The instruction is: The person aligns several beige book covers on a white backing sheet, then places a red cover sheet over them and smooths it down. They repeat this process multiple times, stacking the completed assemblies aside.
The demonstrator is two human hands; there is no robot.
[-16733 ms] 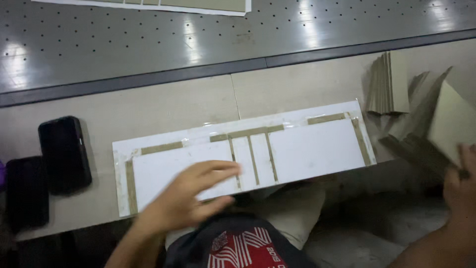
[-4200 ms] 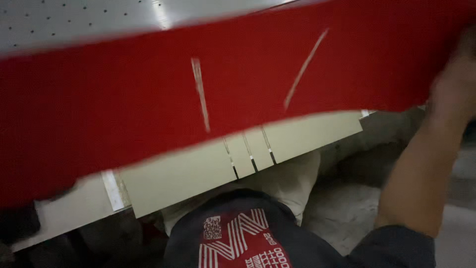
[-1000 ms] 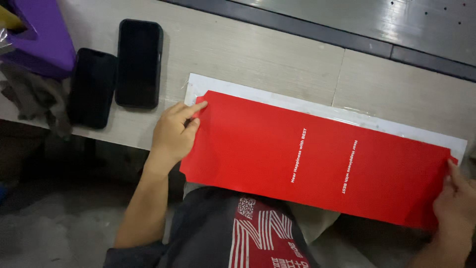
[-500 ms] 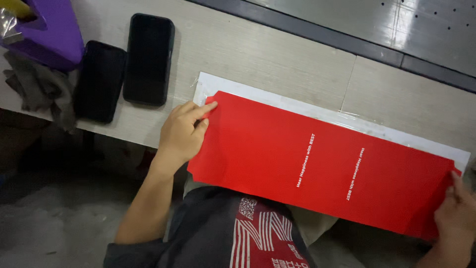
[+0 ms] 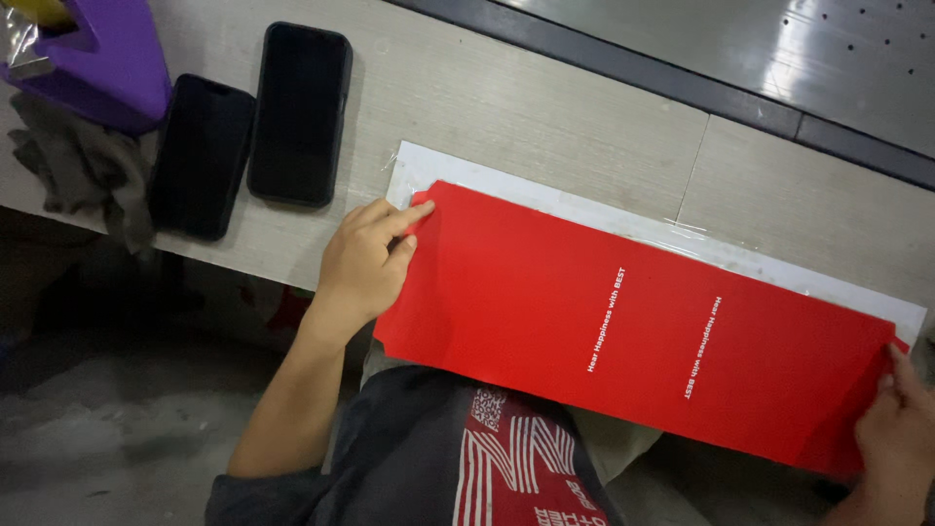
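Observation:
A long red sheet (image 5: 623, 321) with two short lines of white print lies across a white board (image 5: 662, 229) on the pale table. My left hand (image 5: 365, 263) holds the sheet's left end, fingertips on its upper left corner. My right hand (image 5: 896, 429) holds the right end at the frame's lower right, partly cut off. The board shows only as a thin strip along the sheet's far side, with clear film at its edge.
Two black phones (image 5: 297, 112) (image 5: 200, 156) lie side by side on the table at the left. A purple object (image 5: 97, 54) and a grey cloth (image 5: 83, 170) sit at the far left. A grey metal surface (image 5: 760, 49) runs behind the table.
The view has shifted slightly. Both hands keep hold of the red sheet's ends, and it has settled a little closer over the white board.

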